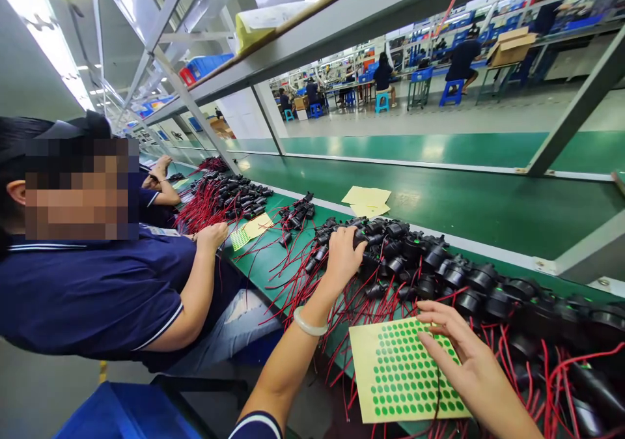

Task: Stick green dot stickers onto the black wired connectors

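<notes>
My left hand (344,256) rests over a long row of black cylindrical parts (390,230) with red wires. Its thumb stands apart from the bent fingers, and I see nothing held in it; the undersides of the fingertips are hidden. A pale bangle (310,322) circles that wrist. My right hand (463,354) hovers over the right side of a yellow sheet (364,361) bearing rows of round green stickers (405,367). The thumb and fingers are spread, with nothing visible between them. Some black parts carry small green dots.
A co-worker (92,289) sits at my left, one hand near another sticker sheet (251,230). More wired black parts (239,195) are heaped there. Yellow paper pieces (366,198) lie past the low white rail (312,198). A metal frame post (576,107) rises at right.
</notes>
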### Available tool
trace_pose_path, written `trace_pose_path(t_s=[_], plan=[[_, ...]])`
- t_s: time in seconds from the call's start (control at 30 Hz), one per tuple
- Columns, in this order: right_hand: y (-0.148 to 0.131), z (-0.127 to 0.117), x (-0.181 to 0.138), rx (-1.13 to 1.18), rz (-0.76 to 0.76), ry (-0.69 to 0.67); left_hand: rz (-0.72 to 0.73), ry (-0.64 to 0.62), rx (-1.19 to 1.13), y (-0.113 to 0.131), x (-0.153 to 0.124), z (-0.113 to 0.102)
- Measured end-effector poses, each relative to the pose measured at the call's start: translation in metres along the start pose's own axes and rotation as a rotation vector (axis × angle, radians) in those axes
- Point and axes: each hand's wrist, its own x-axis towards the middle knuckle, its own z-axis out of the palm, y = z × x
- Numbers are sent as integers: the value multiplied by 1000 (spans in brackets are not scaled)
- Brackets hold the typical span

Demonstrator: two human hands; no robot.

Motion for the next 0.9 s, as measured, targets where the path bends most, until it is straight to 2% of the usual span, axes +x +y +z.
trace_pose_path(t_s=[0.1,0.17,0.23,0.33,0.43,0.53,0.6,0.67,0.77,0.9], plan=[[9,-5,-5,-101,-32,-25,-17,-2,20,-4,14,16],[13,-9,-7,-134,-62,-26,-26,11,24,-5,7,14],[17,-11,-10,-152,-91,-23,-14,55,-11,-5,-12,1],[18,-12,-12,-152,-121,-22,-20,68,-166,-5,-67,-24],[11,-7,-13,-118,-117,-44,-232,-102,-331,-4,-138,-38],[0,0,-13,-83,-102,-106,-495,-252,-476,-1,-202,-40],[-6,4,-14,-76,-101,-163,-639,-300,-560,1,-233,-37],[-10,8,-17,-72,-97,-214,-771,-315,-661,2,-253,-32],[-13,16,-23,-68,-97,-273,-938,-310,-895,3,-263,-19],[-17,28,-34,-92,-122,-333,-997,-334,-1149,6,-259,-2]])
